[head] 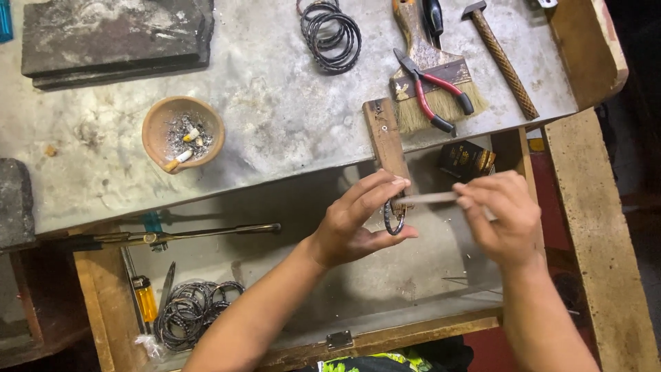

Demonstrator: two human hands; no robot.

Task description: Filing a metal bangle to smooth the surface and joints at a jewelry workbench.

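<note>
The left hand (pixel 358 224) pinches a dark bangle (pixel 394 218) upright; the right hand (pixel 506 213), at three o'clock, grips what looks like a file (pixel 428 198), lying horizontally onto the bangle.

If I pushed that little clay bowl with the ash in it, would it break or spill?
The clay bowl looks thick and squat, so it would probably slide rather than tip. Its rim seems chipped, so it is likely brittle if dropped. The loose ash and cigarette butts would probably scatter with a hard shove.

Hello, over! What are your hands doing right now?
Left hand pinches a dark ring. Right hand holds a thin file against it. Wooden peg behind, nothing blocking.
</note>
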